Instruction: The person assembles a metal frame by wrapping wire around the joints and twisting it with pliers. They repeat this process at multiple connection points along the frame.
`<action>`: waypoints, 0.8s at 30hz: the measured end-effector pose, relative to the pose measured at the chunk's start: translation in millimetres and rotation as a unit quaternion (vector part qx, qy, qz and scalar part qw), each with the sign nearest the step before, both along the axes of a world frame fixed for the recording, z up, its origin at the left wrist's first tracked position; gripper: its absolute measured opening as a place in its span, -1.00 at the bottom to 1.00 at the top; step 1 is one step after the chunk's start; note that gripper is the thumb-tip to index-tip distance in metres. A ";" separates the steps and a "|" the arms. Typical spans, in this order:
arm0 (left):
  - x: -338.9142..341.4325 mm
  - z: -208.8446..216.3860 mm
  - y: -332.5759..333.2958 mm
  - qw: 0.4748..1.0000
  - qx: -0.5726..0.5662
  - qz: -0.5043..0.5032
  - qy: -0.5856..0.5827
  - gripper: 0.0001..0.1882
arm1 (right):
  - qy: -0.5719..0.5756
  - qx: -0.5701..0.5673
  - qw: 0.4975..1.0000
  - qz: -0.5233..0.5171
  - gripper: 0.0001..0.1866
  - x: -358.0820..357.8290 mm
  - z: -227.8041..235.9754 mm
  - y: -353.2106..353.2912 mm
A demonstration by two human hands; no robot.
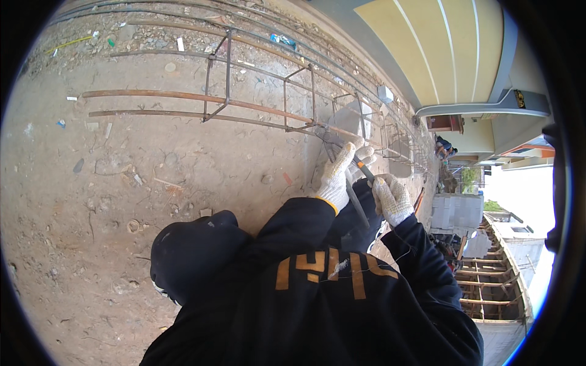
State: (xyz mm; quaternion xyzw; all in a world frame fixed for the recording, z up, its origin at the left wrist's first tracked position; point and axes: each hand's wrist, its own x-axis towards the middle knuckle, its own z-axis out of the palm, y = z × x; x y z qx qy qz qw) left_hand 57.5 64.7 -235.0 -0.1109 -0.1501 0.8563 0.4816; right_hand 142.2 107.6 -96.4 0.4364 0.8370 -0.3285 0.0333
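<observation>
A long rebar cage (256,110) of rusty bars and square stirrups lies across the dirt ground. Both my hands wear white knit gloves. My left hand (336,178) grips a bar of the cage where a stirrup crosses it. Just to its right, my right hand (392,199) is closed on a thin tool with an orange handle (361,165), whose tip points at the same joint. A grey metal bar (357,208) slants down between the two hands. Thin wire (400,239) trails over my dark right sleeve.
A grey concrete block (349,117) sits under the cage by my hands. My dark-clad knee (192,256) is at the lower left. Other people (443,149) crouch far along the cage. Stacked grey blocks (456,210) and wooden formwork (488,283) stand on the right, below a yellow wall (439,49).
</observation>
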 end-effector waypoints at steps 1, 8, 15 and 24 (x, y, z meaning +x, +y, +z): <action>0.0 0.4 0.4 1.000 0.010 0.015 0.005 -0.48 | -0.005 0.013 1.000 0.016 -0.75 0.3 0.4 1.7; 0.9 6.0 1.0 0.999 0.021 0.016 -0.023 -0.48 | -0.011 0.072 0.994 0.086 -0.79 -1.7 4.9 11.4; -2.0 9.5 1.5 0.998 0.024 0.006 -0.057 -0.58 | -0.050 0.178 0.967 0.173 -0.79 -10.1 12.9 12.1; -8.6 26.8 17.8 0.983 -0.107 -0.004 -0.152 -0.69 | -0.222 0.398 0.822 0.342 -0.32 -20.5 33.9 -39.6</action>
